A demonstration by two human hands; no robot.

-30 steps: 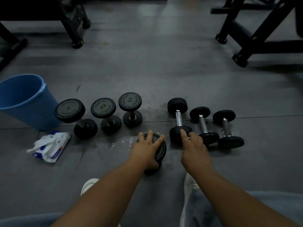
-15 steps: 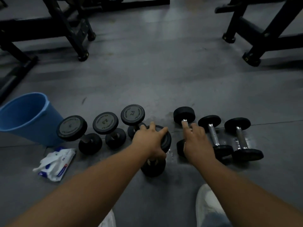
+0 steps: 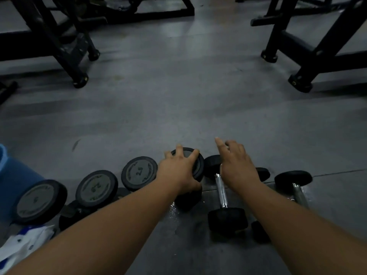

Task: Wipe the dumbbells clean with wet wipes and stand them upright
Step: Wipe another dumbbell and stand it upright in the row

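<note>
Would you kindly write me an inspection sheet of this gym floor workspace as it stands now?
Surface: grey floor, with one wet patch.
Job's things: three upright dumbbells at left; held dumbbell upright beside them; three lying dumbbells at right, one mostly hidden by the right arm; wipes pack.
Clutter: blue bucket.
Hands: left hand grips the held dumbbell's top; right hand open, holding nothing.
Cables: nothing seen.
Surroundings: black equipment frames.
</note>
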